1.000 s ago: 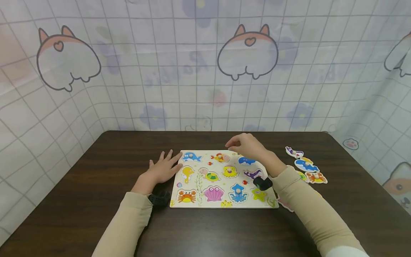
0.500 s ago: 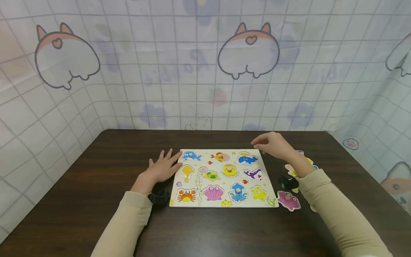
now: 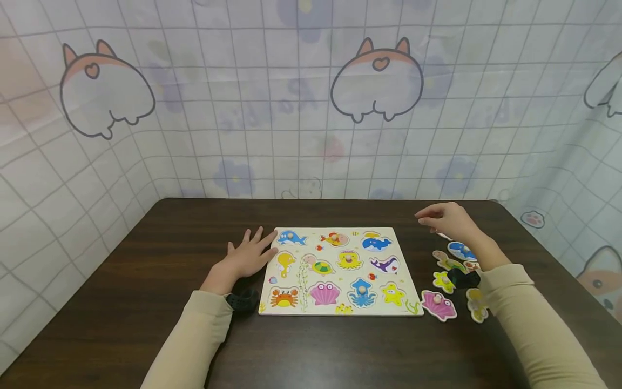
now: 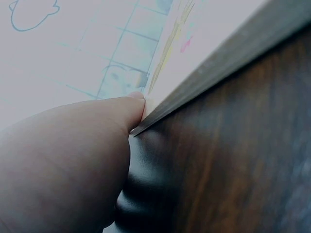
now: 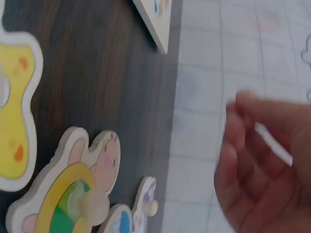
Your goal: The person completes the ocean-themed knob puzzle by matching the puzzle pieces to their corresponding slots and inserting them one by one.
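A wooden peg puzzle board (image 3: 301,310) with printed sea animals lies on the table. My left hand (image 3: 245,258) rests spread at its left edge; in the left wrist view the thumb (image 4: 129,109) touches the board's corner. My right hand (image 3: 449,221) is in the air right of the board, fingers loosely bent, with nothing visible between them. Near and below it lie knobbed pieces: a blue whale (image 3: 461,250), a turtle (image 5: 68,201), a yellow starfish (image 3: 443,282), a pink shell (image 3: 439,305) and a yellow piece (image 3: 477,305). The right forearm partly hides the pile.
The dark wooden table (image 3: 311,351) spreads around the board. A whale piece (image 3: 290,237), a fish piece (image 3: 334,239) and a squid piece (image 3: 361,293) with knobs sit on the board. Behind the table hangs a checked cloth (image 3: 291,108).
My right hand has moved right from above the board's top right corner to over the loose pieces, uncovering the whale and starfish pictures on the board. The left hand stays put.
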Demonstrator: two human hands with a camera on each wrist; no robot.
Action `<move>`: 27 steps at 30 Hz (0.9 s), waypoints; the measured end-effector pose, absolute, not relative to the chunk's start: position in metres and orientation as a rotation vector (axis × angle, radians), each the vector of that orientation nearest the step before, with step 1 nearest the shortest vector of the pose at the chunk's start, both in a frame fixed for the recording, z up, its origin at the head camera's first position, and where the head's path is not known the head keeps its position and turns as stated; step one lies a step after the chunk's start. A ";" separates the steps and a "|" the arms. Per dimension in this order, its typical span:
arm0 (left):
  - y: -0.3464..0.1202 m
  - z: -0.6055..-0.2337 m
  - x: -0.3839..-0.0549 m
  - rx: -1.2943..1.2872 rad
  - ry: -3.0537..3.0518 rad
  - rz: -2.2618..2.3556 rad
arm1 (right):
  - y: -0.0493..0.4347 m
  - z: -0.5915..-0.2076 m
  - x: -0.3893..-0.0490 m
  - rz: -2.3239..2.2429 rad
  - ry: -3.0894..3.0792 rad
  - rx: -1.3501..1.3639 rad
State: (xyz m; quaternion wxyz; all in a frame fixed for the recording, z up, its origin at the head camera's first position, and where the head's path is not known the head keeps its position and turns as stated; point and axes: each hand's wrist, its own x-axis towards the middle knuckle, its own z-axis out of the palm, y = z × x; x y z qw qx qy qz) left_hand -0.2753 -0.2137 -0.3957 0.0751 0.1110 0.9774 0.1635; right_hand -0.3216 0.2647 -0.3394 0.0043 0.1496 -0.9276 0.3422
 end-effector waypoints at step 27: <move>-0.212 -0.393 -0.273 0.323 2.930 0.498 | 0.321 -0.368 -0.339 1.215 -2.966 -0.034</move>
